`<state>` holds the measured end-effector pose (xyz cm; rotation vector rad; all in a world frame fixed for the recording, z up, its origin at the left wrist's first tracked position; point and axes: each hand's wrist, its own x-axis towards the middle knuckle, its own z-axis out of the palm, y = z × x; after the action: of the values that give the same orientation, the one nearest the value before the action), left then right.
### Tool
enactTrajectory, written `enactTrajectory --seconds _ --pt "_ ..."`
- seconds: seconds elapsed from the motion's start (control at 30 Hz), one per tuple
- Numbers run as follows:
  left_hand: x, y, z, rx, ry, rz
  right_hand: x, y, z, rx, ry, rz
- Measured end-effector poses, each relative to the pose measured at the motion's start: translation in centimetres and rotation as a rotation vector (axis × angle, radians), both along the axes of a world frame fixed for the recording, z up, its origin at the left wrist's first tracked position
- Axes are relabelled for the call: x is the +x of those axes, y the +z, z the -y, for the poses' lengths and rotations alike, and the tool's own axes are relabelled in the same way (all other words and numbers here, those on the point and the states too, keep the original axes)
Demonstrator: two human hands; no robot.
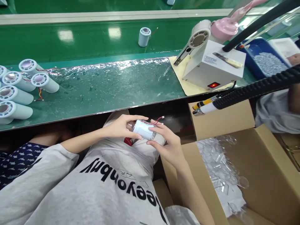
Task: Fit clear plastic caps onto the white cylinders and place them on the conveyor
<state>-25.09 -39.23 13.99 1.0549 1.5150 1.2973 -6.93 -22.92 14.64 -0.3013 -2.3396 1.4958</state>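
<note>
Gripping a small white cylinder (pixel 144 129) between left hand (pixel 120 126) and right hand (pixel 167 145), just below the green workbench (pixel 105 86).

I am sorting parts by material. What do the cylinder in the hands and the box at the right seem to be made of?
The cylinder, held by the left hand and right hand, looks like smooth pale plastic with a soft sheen. The box looks like matte brown cardboard with folded flaps.
</note>
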Motion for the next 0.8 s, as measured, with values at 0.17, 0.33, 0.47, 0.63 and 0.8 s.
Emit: enactTrajectory --seconds 0.17,0.33,0.47,0.63,0.8 --pt "-0.2 0.7 0.3 0.047 -0.07 -0.068 1.0 -0.4 0.2 0.043 0.035 -0.052" --pt "-0.5 0.8 0.4 0.168 -0.138 -0.118 1.1 -0.2 0.5 -0.168 0.029 -0.025" --pt "-0.5 0.6 0.6 0.237 -0.174 -0.15 1.2 0.0 0.6 -0.268 0.002 0.037" --pt "-0.4 0.6 0.7 0.243 -0.183 -0.168 1.4 0.1 0.6 -0.372 -0.022 0.102" --pt "-0.3 0.9 0.9 0.222 -0.188 -0.198 1.1 0.4 0.7 -0.459 -0.028 0.128"
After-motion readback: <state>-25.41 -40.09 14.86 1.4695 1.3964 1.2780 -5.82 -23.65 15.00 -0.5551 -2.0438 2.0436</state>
